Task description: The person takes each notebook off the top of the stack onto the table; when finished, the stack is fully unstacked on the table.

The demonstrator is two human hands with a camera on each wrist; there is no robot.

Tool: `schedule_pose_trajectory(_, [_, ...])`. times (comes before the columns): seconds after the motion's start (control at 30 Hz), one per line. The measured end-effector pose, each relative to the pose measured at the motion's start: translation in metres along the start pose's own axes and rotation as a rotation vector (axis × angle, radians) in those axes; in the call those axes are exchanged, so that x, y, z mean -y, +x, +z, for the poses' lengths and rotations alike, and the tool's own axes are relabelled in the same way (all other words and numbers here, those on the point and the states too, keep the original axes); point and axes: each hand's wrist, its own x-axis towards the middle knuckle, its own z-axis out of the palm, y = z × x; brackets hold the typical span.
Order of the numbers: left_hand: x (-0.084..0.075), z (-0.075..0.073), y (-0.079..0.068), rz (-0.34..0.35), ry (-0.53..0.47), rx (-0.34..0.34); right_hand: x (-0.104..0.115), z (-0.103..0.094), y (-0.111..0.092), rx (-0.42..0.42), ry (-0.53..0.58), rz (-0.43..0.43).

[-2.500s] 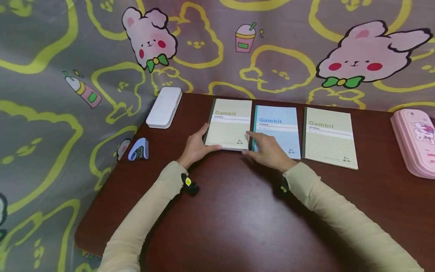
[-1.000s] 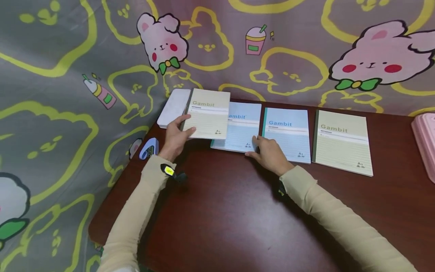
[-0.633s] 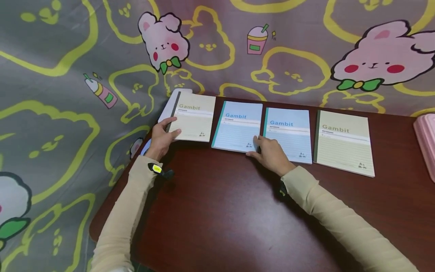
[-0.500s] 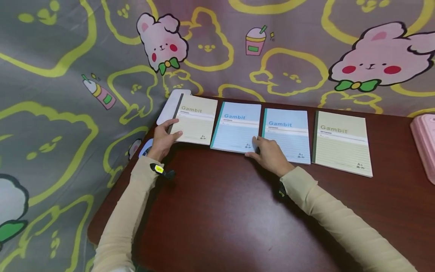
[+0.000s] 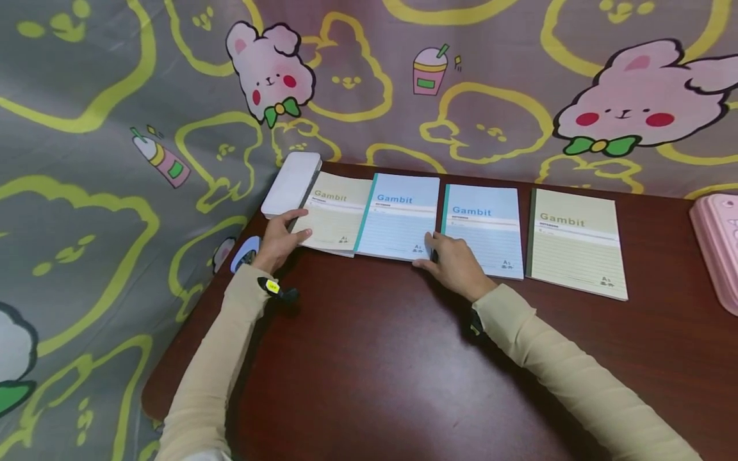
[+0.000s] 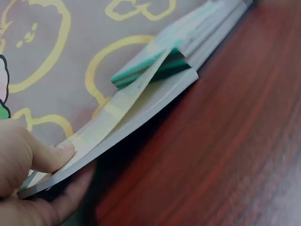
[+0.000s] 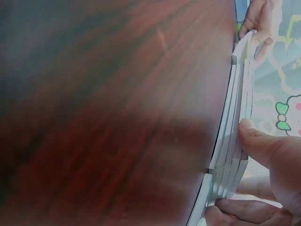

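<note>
My left hand (image 5: 278, 240) pinches the left side of a cream Gambit notebook (image 5: 334, 218), thumb on top and fingers beneath. In the left wrist view, this notebook (image 6: 141, 113) bows, its cover bulging away from the pages. Its far end meets the green spine side of a notebook stack (image 6: 207, 35). A blue Gambit notebook (image 5: 398, 218) tops that stack and overlaps the cream one's right edge in the head view. My right hand (image 5: 458, 262) grips the stack's lower right corner. In the right wrist view, its thumb lies against the several layered edges (image 7: 230, 127).
Right of the stack lie another blue notebook (image 5: 484, 230) and a cream notebook (image 5: 576, 243). A white case (image 5: 292, 184) and a light blue stapler (image 5: 246, 254) are at the left. A pink case (image 5: 717, 250) sits far right on the dark red table (image 5: 369, 358). Patterned cloth hangs behind.
My left hand has lifted the cream notebook off the stack, uncovering the blue one, carried it left over the white case, then lowered it against the stack's left side. My right hand stays at the stack.
</note>
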Motion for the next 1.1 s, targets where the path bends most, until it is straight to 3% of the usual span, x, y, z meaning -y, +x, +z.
schedule_pose_trajectory(0.13, [0.002,0.000,-0.001,0.063,0.153,0.024,0.000,0.000,0.000,-0.001,0.000,-0.004])
schedule_pose_trajectory(0.27, [-0.001,0.001,-0.005,0.118,0.368,0.012,0.002,-0.001,-0.001,0.004,-0.003,-0.008])
schedule_pose_trajectory(0.4, [-0.004,0.007,-0.009,0.229,0.539,-0.014,0.002,-0.002,0.000,0.006,-0.006,-0.004])
schedule_pose_trajectory(0.5, [-0.005,0.012,-0.011,0.301,0.633,-0.035,0.002,-0.001,0.000,0.005,0.003,-0.001])
schedule_pose_trajectory(0.6, [-0.003,0.016,-0.012,0.323,0.700,-0.052,0.003,0.000,0.000,0.000,0.014,-0.001])
schedule_pose_trajectory(0.8, [-0.002,0.020,-0.015,0.320,0.727,-0.077,0.004,0.000,-0.001,-0.015,0.011,-0.005])
schedule_pose_trajectory(0.93, [-0.007,0.027,-0.021,0.343,0.631,-0.086,0.005,0.002,-0.001,-0.015,0.017,-0.002])
schedule_pose_trajectory(1.0, [-0.016,0.036,-0.028,0.353,0.528,-0.033,0.005,0.002,-0.001,-0.013,0.019,0.002])
schedule_pose_trajectory(1.1, [-0.032,0.056,-0.037,0.359,0.435,0.106,0.005,0.001,-0.002,-0.013,0.017,0.010])
